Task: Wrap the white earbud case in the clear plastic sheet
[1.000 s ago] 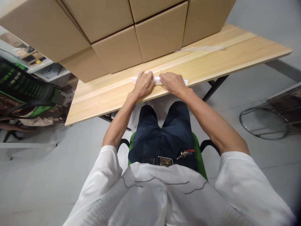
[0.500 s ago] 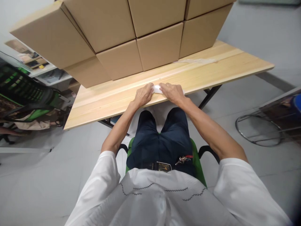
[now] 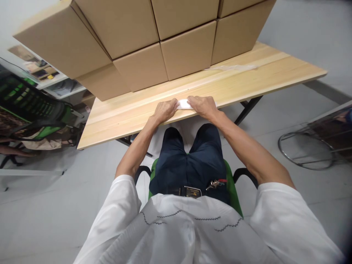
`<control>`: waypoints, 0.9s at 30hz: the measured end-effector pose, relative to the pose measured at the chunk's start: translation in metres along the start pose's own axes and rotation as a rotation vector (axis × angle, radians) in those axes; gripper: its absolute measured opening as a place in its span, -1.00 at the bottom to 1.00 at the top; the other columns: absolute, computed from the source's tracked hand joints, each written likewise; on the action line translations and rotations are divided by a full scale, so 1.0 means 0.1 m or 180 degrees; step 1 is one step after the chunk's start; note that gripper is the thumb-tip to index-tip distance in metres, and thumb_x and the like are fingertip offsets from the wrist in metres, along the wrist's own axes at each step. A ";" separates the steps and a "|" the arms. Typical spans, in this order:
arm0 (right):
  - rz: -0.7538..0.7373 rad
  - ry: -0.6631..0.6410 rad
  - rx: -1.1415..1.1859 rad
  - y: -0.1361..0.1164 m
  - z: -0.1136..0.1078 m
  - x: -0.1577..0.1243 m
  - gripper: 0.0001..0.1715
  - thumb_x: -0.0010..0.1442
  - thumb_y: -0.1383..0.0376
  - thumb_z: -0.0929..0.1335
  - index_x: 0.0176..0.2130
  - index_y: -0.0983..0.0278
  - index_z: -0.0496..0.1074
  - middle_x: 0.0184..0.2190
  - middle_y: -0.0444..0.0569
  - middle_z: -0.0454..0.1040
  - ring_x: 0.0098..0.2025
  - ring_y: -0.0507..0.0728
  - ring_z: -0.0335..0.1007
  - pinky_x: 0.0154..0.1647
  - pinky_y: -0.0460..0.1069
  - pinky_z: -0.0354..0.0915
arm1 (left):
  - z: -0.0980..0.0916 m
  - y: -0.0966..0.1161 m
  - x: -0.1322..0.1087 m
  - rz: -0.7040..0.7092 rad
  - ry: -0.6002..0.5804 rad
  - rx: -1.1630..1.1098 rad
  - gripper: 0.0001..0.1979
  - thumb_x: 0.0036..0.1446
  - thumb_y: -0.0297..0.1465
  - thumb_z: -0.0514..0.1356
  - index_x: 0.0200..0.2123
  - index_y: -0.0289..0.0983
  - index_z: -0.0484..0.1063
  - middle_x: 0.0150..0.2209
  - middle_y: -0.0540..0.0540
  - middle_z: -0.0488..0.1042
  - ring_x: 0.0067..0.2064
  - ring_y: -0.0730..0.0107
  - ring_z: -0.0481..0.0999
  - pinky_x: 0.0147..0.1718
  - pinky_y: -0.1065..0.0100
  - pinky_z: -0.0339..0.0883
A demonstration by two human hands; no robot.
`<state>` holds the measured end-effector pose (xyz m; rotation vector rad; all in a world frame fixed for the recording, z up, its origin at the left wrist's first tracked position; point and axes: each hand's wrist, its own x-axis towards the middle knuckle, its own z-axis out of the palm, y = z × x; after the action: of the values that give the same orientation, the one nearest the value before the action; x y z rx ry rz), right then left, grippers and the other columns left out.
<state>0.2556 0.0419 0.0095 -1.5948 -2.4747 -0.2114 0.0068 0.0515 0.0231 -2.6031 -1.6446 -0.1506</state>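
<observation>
Your left hand [image 3: 164,111] and right hand [image 3: 202,106] lie palms down on a small white folded piece [image 3: 183,105], paper or thin cloth, which sits on the tabletop [image 3: 123,113] right at its near edge, straight ahead of you at 12 o'clock. Both hands press flat on it with fingers bent over its ends; neither is closed into a fist, and neither lifts it clear.

To do this well, keep the piece squared to the near edge and hold it down with one hand while the other runs along the fold, so it does not creep. Press with the fingertips rather than the heel of the hand. Because it lies so close to the edge, I judge it could slip off toward your lap if you push toward yourself.

Most of the piece is covered: only a short strip shows between your hands, so its full length, how many layers it has and what it is made of cannot be told. Your fingertips are hard to make out too. The stacked cardboard boxes [image 3: 165,58] from 10 to 1 o'clock run out of the top of the view and hide the far side of the tabletop. At 1 o'clock a pale clear strip [image 3: 233,67] lies there, perhaps tape or film.
</observation>
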 end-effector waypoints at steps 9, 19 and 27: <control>0.0028 0.0075 -0.0004 0.02 0.04 -0.01 -0.41 0.85 0.17 0.13 0.32 0.35 0.64 0.15 0.33 0.82 0.02 0.37 0.76 -0.20 0.10 -0.10 | 0.03 -0.29 -0.15 -0.0224 0.0361 -0.0651 -0.64 0.70 -0.13 0.15 0.04 -0.24 0.65 -0.07 -0.27 0.77 -0.07 -0.01 0.67 -0.02 0.14 0.38; 0.0076 0.0094 -0.0029 0.03 0.06 -0.02 -0.37 0.85 0.20 0.12 0.31 0.36 0.67 0.11 0.33 0.82 -0.03 0.33 0.72 -0.20 0.11 -0.10 | 0.09 -0.59 -0.36 -0.0681 0.0828 -0.1444 -0.84 0.50 -0.25 0.25 -0.10 -0.19 0.56 -0.19 -0.11 0.65 -0.15 0.13 0.57 -0.06 0.17 0.43; 0.0072 0.0170 -0.0011 0.04 0.10 -0.03 -0.41 0.83 0.20 0.14 0.26 0.36 0.67 0.08 0.33 0.82 -0.04 0.32 0.70 -0.19 0.10 -0.05 | 0.18 -0.46 -0.39 -0.0506 0.1473 -0.0979 -0.34 0.65 0.07 0.18 0.54 -0.23 0.43 0.37 -0.44 0.62 0.39 -0.25 0.66 0.43 -0.15 0.53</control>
<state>0.2599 0.0437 -0.0011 -1.5965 -2.4166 -0.2518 -0.0500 0.0381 0.0009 -2.3622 -1.7491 -1.0020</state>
